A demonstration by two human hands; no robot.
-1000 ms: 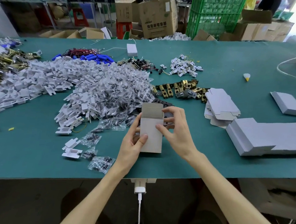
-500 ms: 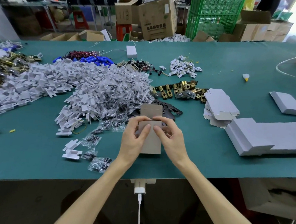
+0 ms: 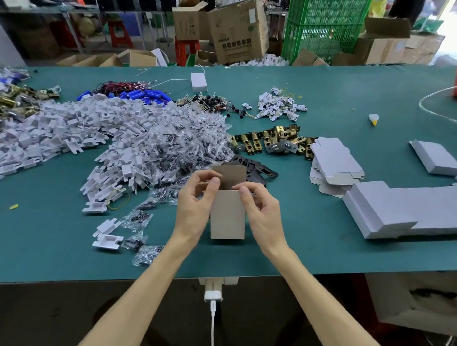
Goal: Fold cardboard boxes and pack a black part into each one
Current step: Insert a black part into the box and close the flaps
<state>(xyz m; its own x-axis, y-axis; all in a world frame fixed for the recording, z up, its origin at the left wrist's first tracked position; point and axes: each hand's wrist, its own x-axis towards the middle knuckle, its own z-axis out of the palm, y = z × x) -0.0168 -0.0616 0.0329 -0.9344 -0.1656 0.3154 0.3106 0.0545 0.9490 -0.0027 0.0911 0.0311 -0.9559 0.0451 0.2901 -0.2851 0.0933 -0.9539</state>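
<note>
A small grey-brown cardboard box [image 3: 227,218] stands upright near the table's front edge, its top flap raised at the far side. My left hand [image 3: 196,203] grips its left side, fingers curled over the open top. My right hand [image 3: 260,209] grips the right side, thumb on the front rim. Just behind the box lie flat black parts [image 3: 257,169]. To the right lies a stack of unfolded white box blanks [image 3: 332,160]. Whether anything is inside the box is hidden.
A big heap of white plastic pieces and small clear bags [image 3: 132,145] fills the left. Brass latch parts [image 3: 272,140] lie behind the black parts. Closed white boxes [image 3: 407,208] line the right. A charger and cable [image 3: 213,295] hang off the green table [image 3: 324,248] edge.
Both hands slid up from the box's front face to its top edge. The thumbs that pressed the front now sit at the rim, and the top flap stands open.
</note>
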